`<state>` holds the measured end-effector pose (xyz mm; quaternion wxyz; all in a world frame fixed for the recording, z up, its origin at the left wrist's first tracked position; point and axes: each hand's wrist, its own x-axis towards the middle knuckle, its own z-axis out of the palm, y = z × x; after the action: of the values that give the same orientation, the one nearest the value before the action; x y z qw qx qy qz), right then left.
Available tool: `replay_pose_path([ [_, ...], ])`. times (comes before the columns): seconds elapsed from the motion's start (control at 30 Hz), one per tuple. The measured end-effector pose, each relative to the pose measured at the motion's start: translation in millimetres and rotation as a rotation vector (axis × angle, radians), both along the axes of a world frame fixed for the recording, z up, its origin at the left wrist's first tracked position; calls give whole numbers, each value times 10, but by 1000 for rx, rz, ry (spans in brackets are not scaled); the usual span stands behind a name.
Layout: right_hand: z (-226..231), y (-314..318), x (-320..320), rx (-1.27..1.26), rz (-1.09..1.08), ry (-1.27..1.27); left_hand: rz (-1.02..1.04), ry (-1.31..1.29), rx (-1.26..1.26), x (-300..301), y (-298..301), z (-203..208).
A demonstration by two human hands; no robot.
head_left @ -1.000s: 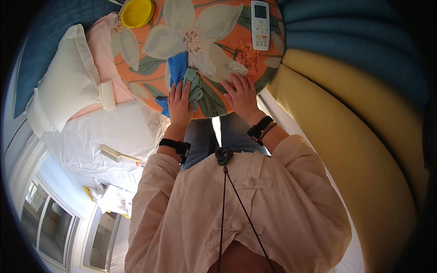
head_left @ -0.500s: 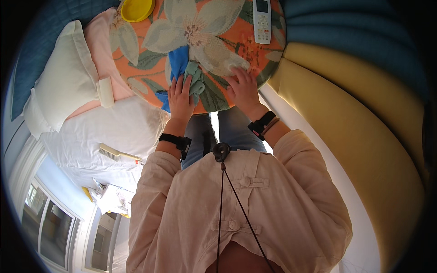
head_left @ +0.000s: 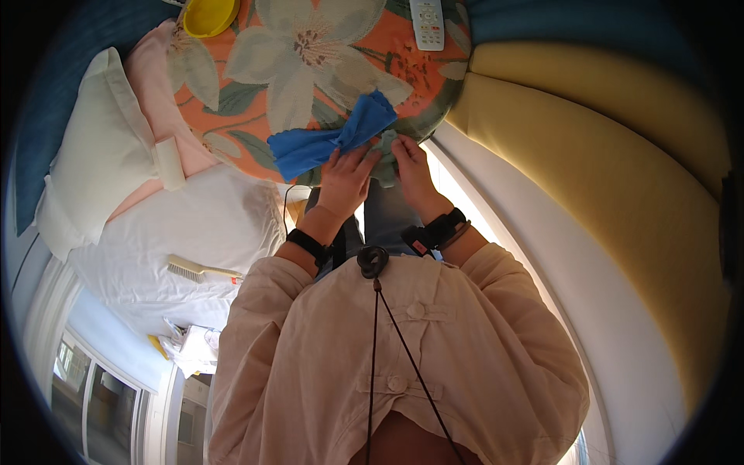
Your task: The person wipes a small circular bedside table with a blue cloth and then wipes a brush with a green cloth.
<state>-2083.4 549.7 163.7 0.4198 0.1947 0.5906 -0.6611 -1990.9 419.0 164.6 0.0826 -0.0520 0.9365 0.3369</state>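
Observation:
A blue cloth lies bunched in the middle, its two ends spread, near the front edge of a round cushioned surface with a flower pattern. A smaller grey-green cloth is crumpled between my hands at that edge. My right hand pinches it from the right, thumb and fingers closed. My left hand has its fingers bent against the grey-green cloth, just below the blue one; their tips are partly hidden.
A yellow round dish sits at the far left and a white remote control at the far right. Left are a white pillow and a brush on white bedding. A yellow padded edge curves along the right.
Both hands have come together around the grey-green cloth, which moved right. The blue cloth is now spread out, separate above it. My right hand, earlier open, is now closed on the cloth.

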Motion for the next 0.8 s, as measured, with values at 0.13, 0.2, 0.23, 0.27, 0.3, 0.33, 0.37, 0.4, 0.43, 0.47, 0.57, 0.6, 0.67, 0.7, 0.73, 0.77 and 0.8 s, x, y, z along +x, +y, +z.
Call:
replay_pose_path([
  [0.13,-158,128,-124,101,-396,-72,-102,-2,-203,-55,-347,-42],
  [0.2,-167,341,-235,9,-433,-95,6,-46,-326,-91,-616,-75],
  [0.23,-197,527,-262,-64,-430,-118,117,-89,-445,-93,-679,-90],
  [0.27,-197,666,-270,-39,-457,-198,112,-91,-442,-58,-715,-103],
  [0.3,-191,803,-268,-13,-483,-277,233,0,-449,-26,-738,-118],
  [0.33,-216,971,-239,-6,-455,-281,355,95,-452,-27,-731,-143],
  [0.37,-188,1037,-207,-7,-454,-284,355,93,-454,7,-660,-132],
  [0.4,-163,1093,-167,15,-431,-307,17,58,-338,64,-517,-111],
  [0.43,-142,1150,-146,40,-410,-329,-321,23,-212,108,-395,-110],
  [0.47,-202,1219,-99,23,-402,-350,-324,27,-206,142,-314,-170],
  [0.57,-212,1200,69,143,-387,-350,-483,68,-526,193,-189,-295],
  [0.6,-145,1129,99,169,-374,-357,-393,117,-441,176,-195,-306],
  [0.67,-238,1161,173,183,-374,-379,-303,208,-382,99,-179,-246],
  [0.7,-277,1184,205,193,-368,-400,-307,208,-379,115,-158,-251],
  [0.73,-265,1154,218,218,-366,-405,-294,224,-344,151,-163,-249],
  [0.77,-283,1147,226,215,-368,-408,-281,240,-309,182,-177,-250],
  [0.8,-307,1137,221,170,-352,-413,-284,238,-310,207,-205,-254],
])
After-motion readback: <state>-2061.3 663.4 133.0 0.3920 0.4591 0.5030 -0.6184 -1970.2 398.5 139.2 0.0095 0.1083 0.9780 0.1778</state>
